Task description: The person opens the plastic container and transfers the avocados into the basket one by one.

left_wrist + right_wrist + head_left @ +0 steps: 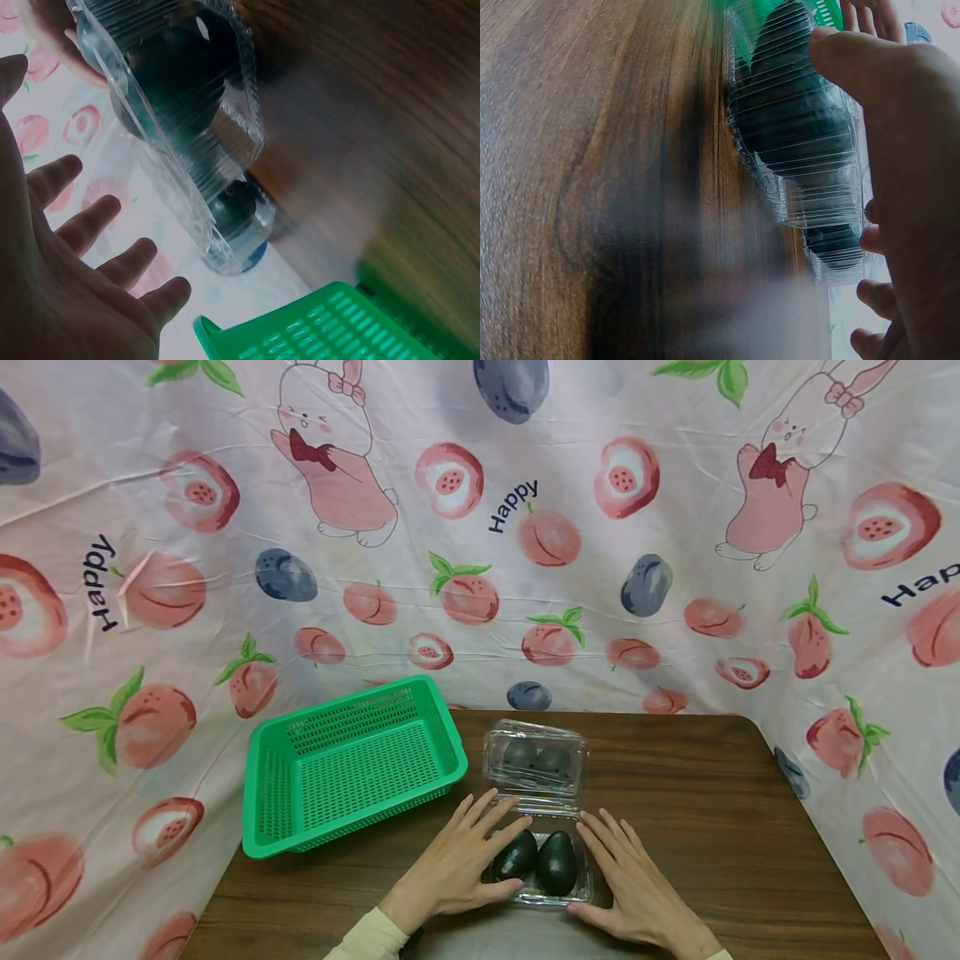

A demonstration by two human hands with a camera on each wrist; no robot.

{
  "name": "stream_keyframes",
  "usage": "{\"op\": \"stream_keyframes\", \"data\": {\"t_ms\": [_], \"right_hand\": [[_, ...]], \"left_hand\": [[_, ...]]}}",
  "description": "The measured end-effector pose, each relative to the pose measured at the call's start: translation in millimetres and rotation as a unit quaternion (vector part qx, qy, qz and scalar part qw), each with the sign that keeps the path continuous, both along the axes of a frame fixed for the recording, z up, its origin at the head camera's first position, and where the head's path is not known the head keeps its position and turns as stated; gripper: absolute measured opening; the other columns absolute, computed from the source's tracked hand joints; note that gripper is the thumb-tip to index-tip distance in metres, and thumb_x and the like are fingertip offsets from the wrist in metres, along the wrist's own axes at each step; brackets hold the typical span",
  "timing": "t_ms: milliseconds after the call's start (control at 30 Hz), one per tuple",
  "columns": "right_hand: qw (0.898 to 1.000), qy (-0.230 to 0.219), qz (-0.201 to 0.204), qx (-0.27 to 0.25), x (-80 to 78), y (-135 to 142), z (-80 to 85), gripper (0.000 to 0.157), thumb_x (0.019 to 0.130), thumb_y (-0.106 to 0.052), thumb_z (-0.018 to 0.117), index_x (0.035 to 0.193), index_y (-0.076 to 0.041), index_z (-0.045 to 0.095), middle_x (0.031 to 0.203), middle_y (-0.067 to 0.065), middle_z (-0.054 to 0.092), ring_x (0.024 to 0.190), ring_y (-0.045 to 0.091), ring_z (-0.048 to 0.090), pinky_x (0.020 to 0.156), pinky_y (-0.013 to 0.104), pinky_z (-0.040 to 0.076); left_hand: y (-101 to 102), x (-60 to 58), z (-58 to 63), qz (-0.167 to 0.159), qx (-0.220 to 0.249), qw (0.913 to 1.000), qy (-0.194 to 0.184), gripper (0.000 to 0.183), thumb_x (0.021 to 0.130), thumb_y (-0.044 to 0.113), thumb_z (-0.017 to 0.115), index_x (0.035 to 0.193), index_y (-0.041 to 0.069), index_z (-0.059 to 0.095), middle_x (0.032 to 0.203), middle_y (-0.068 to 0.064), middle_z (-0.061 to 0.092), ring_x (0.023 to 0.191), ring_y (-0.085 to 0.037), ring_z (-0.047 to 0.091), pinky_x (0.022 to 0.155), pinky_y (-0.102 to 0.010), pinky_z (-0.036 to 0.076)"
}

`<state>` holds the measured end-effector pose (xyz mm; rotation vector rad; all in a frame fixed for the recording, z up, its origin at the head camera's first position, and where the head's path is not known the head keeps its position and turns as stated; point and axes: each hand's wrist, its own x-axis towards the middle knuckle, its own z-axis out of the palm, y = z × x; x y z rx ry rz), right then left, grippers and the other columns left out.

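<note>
Two dark green avocados (557, 863) lie side by side in the near part of a clear plastic clamshell box (551, 900). Two more dark round fruits (517, 753) show through clear plastic (536, 781) just behind it. My left hand (468, 856) is at the box's left side, fingers spread, with fingertips over its upper left edge. On the right side my right hand (633, 885) has its fingers extended along the rim. In the left wrist view the fingers stand apart from the box (187, 97). Whether the right hand touches it, I cannot tell.
A green perforated plastic basket (345, 768) stands at the left of the brown wooden table (697, 793); no contents show in it. Cloth printed with peaches and rabbits (480, 568) hangs behind and at both sides of the table.
</note>
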<state>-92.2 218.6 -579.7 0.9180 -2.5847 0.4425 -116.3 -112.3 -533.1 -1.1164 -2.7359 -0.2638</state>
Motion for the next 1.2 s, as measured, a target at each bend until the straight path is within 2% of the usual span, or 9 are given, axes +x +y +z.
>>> {"op": "stream_keyframes", "data": {"t_ms": [233, 533, 700, 867, 1200], "right_hand": [[1.0, 0.002, 0.0, 0.002, 0.1, 0.2, -0.3, 0.111, 0.093, -0.082, 0.075, 0.166, -0.003, 0.052, 0.171, 0.018, 0.056, 0.153, 0.05, 0.052, 0.141, 0.021, -0.013], [1.0, -0.01, -0.003, 0.005, 1.3, -0.6, -1.3, 0.111, 0.092, -0.08, 0.077, 0.169, -0.004, 0.05, 0.173, 0.017, 0.054, 0.155, 0.05, 0.051, 0.143, 0.023, -0.011], [1.0, -0.011, -0.003, 0.003, 1.1, -0.4, -2.3, 0.111, 0.092, -0.079, 0.078, 0.17, -0.004, 0.049, 0.174, 0.018, 0.053, 0.158, 0.047, 0.048, 0.143, 0.024, -0.009], [1.0, -0.007, -0.002, 0.001, 1.2, -0.2, -2.8, 0.111, 0.092, -0.079, 0.078, 0.17, -0.005, 0.049, 0.174, 0.017, 0.053, 0.162, 0.041, 0.044, 0.144, 0.024, -0.009], [1.0, -0.008, -0.002, -0.002, 1.2, -1.1, -1.9, 0.109, 0.092, -0.078, 0.079, 0.168, -0.004, 0.052, 0.173, 0.017, 0.054, 0.16, 0.043, 0.046, 0.143, 0.022, -0.009]], "left_hand": [[4.9, 3.3, -4.3, -0.003, -0.012, 0.9999, 0.002, 0.082, 0.103, 0.065, 0.073, 0.172, 0.027, 0.05, 0.179, -0.007, 0.047, 0.166, -0.042, 0.045, 0.131, -0.067, 0.045], [7.6, 6.3, -8.9, 0.0, -0.019, 0.9994, -0.028, 0.076, 0.106, 0.063, 0.07, 0.171, 0.027, 0.051, 0.182, -0.004, 0.044, 0.164, -0.035, 0.048, 0.131, -0.061, 0.047], [8.7, 6.2, -12.1, -0.004, -0.027, 0.9995, -0.017, 0.072, 0.108, 0.062, 0.068, 0.17, 0.028, 0.052, 0.182, -0.004, 0.044, 0.163, -0.032, 0.049, 0.132, -0.054, 0.048], [9.0, 4.9, -12.9, -0.002, -0.023, 0.9996, -0.017, 0.069, 0.109, 0.061, 0.067, 0.169, 0.028, 0.053, 0.179, -0.003, 0.049, 0.161, -0.031, 0.052, 0.13, -0.053, 0.05], [12.2, -1.0, -13.0, -0.016, -0.021, 0.9997, 0.002, 0.063, 0.109, 0.056, 0.071, 0.163, 0.025, 0.061, 0.166, -0.003, 0.063, 0.149, -0.026, 0.062, 0.127, -0.048, 0.053]]}}
